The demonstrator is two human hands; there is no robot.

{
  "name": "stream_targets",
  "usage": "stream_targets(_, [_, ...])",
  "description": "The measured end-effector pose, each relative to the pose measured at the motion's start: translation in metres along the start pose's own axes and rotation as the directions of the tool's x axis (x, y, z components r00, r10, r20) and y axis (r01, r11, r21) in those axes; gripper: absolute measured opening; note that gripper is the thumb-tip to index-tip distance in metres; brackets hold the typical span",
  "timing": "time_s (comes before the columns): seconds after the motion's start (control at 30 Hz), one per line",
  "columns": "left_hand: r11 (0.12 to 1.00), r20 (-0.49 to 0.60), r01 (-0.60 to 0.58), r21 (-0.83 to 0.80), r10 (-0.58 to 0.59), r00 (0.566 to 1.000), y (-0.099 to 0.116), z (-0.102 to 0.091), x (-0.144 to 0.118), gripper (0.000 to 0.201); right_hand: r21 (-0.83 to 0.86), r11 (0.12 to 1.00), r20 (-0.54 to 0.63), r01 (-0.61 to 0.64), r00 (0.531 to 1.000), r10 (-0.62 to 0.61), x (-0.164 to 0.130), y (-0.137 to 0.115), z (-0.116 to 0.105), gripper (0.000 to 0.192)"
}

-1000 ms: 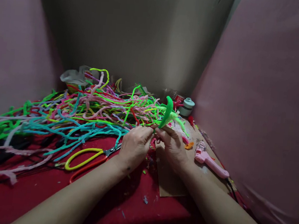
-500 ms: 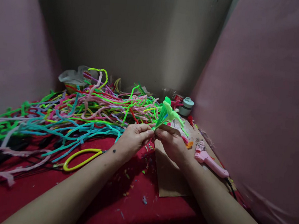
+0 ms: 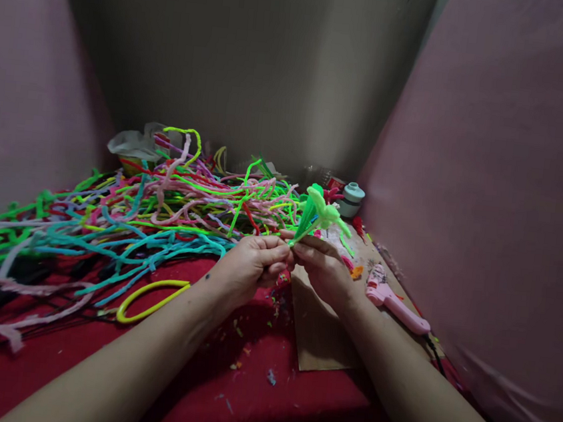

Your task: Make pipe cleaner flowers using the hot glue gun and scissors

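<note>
Between my two hands is a green pipe-cleaner flower (image 3: 318, 209), with fuzzy bright and pale green petals fanned out at the top and its stem end pinched low. My left hand (image 3: 254, 263) is closed, thumb and fingers pressed at the base of the stem. My right hand (image 3: 320, 263) is closed on the stem just above and to the right, fingertips against it. The two hands nearly touch, and the lower end of the stem is hidden by the fingers. Beside my left forearm lies a yellow-handled tool (image 3: 151, 301), its working end hidden.
A big heap of colourful pipe cleaners (image 3: 197, 195) spreads across the left and back of the red cloth (image 3: 242, 395). At right, a pink glue gun (image 3: 395, 307) lies on cardboard (image 3: 322, 343). Behind it stands a pale jar (image 3: 352, 198). Pink sheets hang on both sides.
My left hand has turned and shifted slightly down and left at the stem base. The green flower tips a little to the right. My right hand stays nearly in place.
</note>
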State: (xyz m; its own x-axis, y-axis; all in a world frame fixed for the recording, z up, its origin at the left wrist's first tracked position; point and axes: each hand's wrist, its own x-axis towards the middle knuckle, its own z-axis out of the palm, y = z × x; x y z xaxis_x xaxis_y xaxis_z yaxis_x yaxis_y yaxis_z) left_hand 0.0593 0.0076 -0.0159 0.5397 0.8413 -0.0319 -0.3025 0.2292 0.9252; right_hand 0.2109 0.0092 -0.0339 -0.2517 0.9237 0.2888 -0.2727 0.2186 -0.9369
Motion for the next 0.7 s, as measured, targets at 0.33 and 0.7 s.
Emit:
stream_targets(0.33, [0.975,0.280,0.188,-0.121,-0.148,0.949,-0.003,-0.013,-0.002,0.018,0.182,0.980,0.114,-0.076,0.992,0.056,-0.001,0.005,-0.002,0.017])
stream_targets(0.7, [0.460,-0.051,-0.222,0.860,0.509,0.859,-0.009,0.001,0.000,0.016,0.134,0.991,-0.142,-0.007,0.990,0.027,-0.001,0.007,0.006,0.007])
